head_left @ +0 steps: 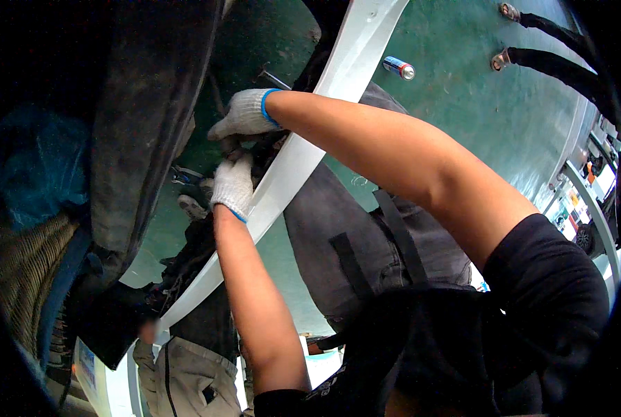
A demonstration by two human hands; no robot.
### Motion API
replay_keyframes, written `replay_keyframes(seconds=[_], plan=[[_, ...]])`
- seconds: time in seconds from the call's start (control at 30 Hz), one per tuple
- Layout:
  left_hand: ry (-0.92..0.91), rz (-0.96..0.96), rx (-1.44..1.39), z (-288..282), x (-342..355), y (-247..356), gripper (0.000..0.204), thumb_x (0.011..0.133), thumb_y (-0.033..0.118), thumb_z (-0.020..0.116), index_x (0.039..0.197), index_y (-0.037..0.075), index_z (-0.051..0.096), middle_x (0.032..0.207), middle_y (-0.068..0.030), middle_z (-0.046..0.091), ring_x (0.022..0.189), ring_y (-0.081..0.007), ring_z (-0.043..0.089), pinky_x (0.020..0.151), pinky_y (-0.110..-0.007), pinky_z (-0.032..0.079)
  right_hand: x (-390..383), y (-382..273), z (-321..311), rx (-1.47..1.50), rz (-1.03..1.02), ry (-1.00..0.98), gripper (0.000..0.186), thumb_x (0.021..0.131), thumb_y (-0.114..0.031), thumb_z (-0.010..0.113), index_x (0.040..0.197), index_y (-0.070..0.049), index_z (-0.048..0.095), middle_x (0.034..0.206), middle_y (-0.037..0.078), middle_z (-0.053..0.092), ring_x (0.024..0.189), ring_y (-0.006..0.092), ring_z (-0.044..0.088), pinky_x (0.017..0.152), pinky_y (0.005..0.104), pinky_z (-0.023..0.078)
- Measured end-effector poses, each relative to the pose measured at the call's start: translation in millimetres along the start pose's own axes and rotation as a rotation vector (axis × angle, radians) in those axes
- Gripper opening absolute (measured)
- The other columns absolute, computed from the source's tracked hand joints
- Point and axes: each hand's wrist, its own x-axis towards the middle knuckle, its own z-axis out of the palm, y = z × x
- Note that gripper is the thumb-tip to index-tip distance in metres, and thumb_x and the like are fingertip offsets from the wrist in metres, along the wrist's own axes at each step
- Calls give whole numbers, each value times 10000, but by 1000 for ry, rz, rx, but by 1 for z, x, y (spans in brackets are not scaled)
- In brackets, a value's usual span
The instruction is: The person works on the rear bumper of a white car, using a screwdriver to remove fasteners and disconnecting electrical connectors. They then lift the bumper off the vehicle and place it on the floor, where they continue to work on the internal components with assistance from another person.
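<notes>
Both my hands wear white knit gloves with blue cuffs and meet just beyond a long, curved white panel (282, 182), seemingly a vehicle body panel. My left hand (232, 184) is closed, its fingers curled at a small dark part (232, 147). From the other side my right hand (251, 115) is also closed at that spot, with its forearm crossing over the panel. What the fingertips pinch is hidden by the gloves and shadow. A shiny metal tool (275, 78) shows beyond my right wrist.
A dark padded panel (143, 125) rises at left, beside blue plastic sheeting (39, 163). On the green floor (456, 132) lies a spray can (398, 68). Another person's hand (147, 332) is at the white panel's near end. A second person's legs (550, 61) show at upper right.
</notes>
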Motion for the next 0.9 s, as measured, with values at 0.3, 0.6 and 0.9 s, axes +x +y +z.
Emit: replay_keyframes(seconds=[0.3,0.6,0.9], plan=[[3,-287,-102,9,6,1,567,1041,464,593,1226,-67,668,1172,-348,706,1084,-520,636,971,-518,493,1,3,-3,-203,-90,54,684,915,-654,716,1124,-13,832,1107,223,798,1005,384,760,911,506,576],[60,-206,-81,9,-12,44,562,1056,409,628,1377,-52,622,1277,-302,713,1153,-451,657,1027,-474,487,-4,4,-3,-135,30,89,646,909,-575,705,1163,10,814,1118,250,789,1018,402,754,914,497,584],[11,-136,-366,7,-11,24,555,1062,373,648,1398,-67,608,1376,-271,685,1228,-393,625,1096,-458,462,1,24,-10,-14,-63,-22,480,867,-358,801,1162,20,815,1053,152,812,952,264,756,867,421,594]])
